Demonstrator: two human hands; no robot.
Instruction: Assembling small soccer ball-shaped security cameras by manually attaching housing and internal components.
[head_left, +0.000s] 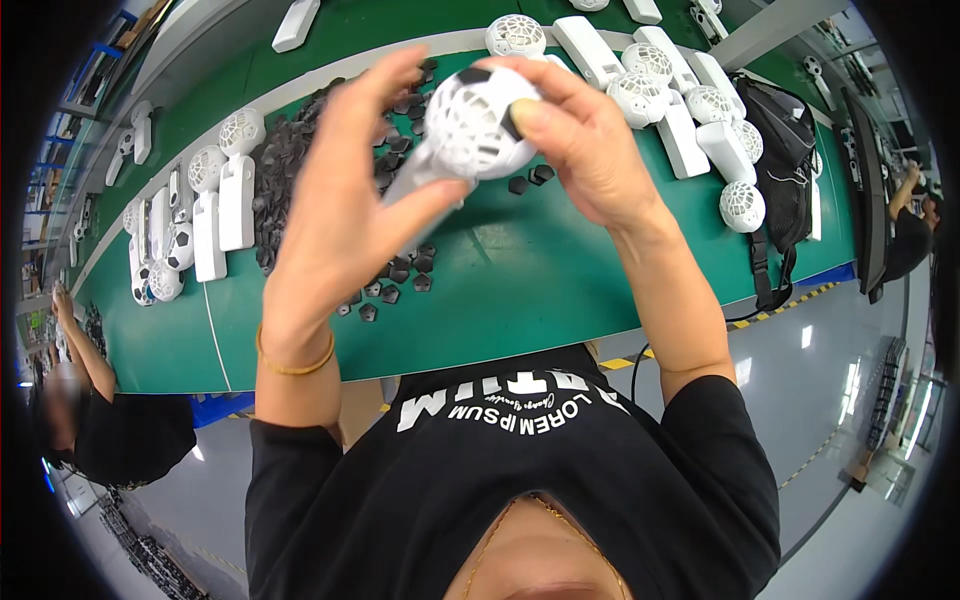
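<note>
Ball (pixel 472 130) in right grip (pixel 598 150)

The white device (pixel 478 138) has a round head with openwork lattice, similar to a football, and two black patches (pixel 473 76) are visible on it, one at the top and one at the right side. It is held tilted above the green surface (pixel 560 275), and its handle (pixel 415 170), blurred and partly hidden, points toward the lower left.
</note>
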